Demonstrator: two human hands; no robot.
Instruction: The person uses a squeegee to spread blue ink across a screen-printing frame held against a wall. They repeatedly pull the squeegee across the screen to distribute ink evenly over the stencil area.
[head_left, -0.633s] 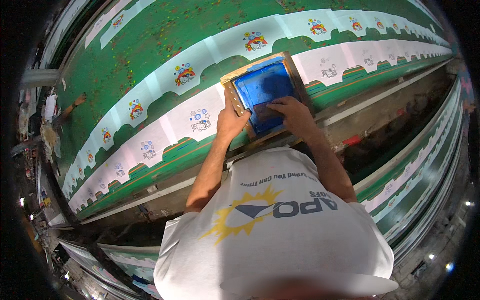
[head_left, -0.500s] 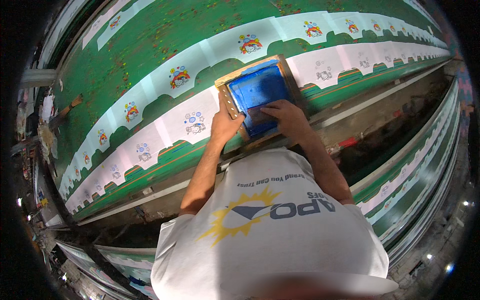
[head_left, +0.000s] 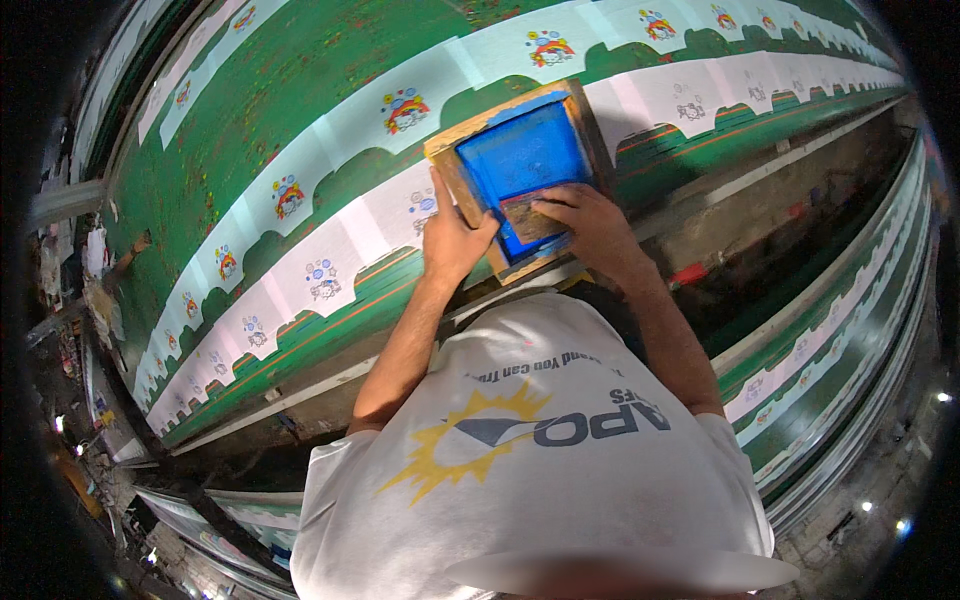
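A wooden-framed printing screen (head_left: 446, 158) with bright blue mesh (head_left: 514, 158) sits over the near strip of pale pink cut fabric pieces (head_left: 640, 95) on a long green table (head_left: 230, 130). My left hand (head_left: 454, 234) grips the left side of the frame. My right hand (head_left: 590, 228) is closed on a brown squeegee (head_left: 524, 224) lying across the lower part of the mesh. Pieces along the near strip bear small grey and blue printed motifs (head_left: 322, 278); the farther white strip (head_left: 355, 125) shows multicoloured cartoon prints (head_left: 405, 111). The printed area under the screen is hidden.
A pale rail (head_left: 796, 147) runs along the table's near edge above a dark trough with a red object (head_left: 688, 275). Another table with fabric strips (head_left: 790, 360) is at lower right. A metal beam (head_left: 70, 204) and assorted clutter (head_left: 100, 285) lie at the far left.
The frame has shifted slightly upward with both hands on it. The squeegee's brown body and more of the mesh's lighter blue area now show. The view has turned a little.
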